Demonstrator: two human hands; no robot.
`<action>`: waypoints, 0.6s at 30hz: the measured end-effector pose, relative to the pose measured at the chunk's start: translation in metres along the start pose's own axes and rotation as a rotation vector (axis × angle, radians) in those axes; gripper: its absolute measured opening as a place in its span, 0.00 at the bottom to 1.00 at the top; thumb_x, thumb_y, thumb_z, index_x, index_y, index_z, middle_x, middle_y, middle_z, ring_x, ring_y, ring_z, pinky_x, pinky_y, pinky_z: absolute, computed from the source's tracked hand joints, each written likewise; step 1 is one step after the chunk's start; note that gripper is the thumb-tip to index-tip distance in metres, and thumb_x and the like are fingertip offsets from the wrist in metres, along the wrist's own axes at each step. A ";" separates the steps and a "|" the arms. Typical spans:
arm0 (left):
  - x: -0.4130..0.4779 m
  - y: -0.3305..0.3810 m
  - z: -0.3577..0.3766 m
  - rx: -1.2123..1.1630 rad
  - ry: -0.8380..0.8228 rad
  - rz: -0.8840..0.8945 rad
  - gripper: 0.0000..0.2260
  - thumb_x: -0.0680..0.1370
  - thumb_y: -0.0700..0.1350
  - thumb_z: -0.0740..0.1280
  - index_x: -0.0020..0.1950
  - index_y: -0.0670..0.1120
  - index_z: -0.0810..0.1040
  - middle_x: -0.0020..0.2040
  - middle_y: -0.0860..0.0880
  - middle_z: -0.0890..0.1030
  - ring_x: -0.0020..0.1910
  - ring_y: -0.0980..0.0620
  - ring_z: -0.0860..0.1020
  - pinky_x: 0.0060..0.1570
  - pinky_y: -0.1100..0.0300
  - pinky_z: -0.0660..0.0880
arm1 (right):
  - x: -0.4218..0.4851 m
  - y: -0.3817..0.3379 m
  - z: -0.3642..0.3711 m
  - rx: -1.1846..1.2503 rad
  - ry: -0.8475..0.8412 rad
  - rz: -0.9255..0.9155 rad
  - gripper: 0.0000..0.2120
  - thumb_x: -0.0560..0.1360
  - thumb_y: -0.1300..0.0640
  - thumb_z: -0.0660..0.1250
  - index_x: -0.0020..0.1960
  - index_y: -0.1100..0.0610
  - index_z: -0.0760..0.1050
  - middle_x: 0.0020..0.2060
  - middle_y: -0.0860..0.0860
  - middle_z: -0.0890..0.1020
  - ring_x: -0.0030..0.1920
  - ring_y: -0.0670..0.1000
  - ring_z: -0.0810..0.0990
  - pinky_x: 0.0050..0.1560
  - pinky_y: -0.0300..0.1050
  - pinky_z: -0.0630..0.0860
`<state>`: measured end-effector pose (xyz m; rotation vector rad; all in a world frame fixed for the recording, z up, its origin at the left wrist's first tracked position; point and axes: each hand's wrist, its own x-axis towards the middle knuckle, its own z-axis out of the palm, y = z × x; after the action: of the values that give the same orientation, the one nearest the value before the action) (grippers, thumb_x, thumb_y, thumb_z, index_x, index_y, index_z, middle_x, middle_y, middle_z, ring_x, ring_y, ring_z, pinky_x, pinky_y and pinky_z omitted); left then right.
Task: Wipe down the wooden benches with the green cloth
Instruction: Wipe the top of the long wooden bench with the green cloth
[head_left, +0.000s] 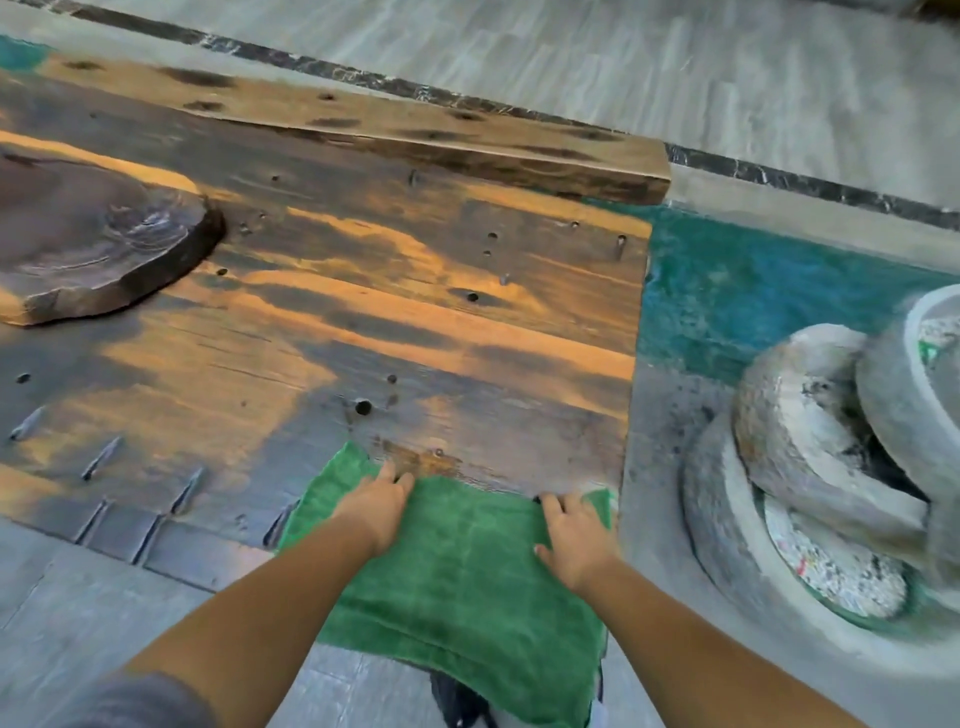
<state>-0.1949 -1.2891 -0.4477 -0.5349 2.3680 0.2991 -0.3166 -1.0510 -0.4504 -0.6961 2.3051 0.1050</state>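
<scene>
Left hand (376, 506): palm down on the green cloth (467, 566), fingers stretched to its far edge, pressing.
Right hand (574, 535): on the cloth's far right corner, fingers bent at the edge; pinching or pressing, I cannot tell.
Green cloth: spread over the wooden bench's (363, 322) near right corner, its near part hanging off the edge.
Progress: probably partway; damp-looking dark patches lie among dry orange streaks, so much remains.

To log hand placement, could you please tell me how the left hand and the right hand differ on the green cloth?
The left hand lies farther forward; the right hand sits back, near the right end of the wooden bench. The right hand's thumb splays out; the left hand's thumb is unclear. Both press palm-down on the green cloth.
</scene>
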 end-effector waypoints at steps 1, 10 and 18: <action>0.000 0.002 0.003 0.001 -0.009 -0.007 0.28 0.77 0.30 0.59 0.76 0.44 0.59 0.74 0.40 0.66 0.68 0.39 0.72 0.65 0.46 0.73 | -0.003 0.000 0.006 -0.024 0.013 0.010 0.29 0.78 0.50 0.66 0.75 0.52 0.58 0.72 0.55 0.67 0.74 0.59 0.65 0.75 0.65 0.59; -0.023 0.029 0.006 0.066 -0.074 -0.066 0.12 0.78 0.37 0.61 0.60 0.43 0.75 0.60 0.41 0.79 0.59 0.41 0.78 0.58 0.47 0.77 | -0.024 0.038 0.018 0.012 0.033 -0.067 0.09 0.78 0.64 0.59 0.57 0.56 0.69 0.53 0.58 0.83 0.53 0.61 0.82 0.46 0.50 0.73; -0.028 0.138 -0.032 0.050 -0.003 -0.024 0.13 0.80 0.49 0.63 0.55 0.40 0.80 0.58 0.39 0.79 0.57 0.40 0.78 0.54 0.50 0.75 | -0.028 0.155 -0.014 0.164 0.046 -0.031 0.06 0.80 0.57 0.60 0.44 0.54 0.70 0.51 0.58 0.82 0.55 0.61 0.81 0.45 0.48 0.72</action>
<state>-0.2564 -1.1693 -0.3959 -0.5390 2.3581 0.2285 -0.3878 -0.9102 -0.4403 -0.6556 2.3143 -0.1139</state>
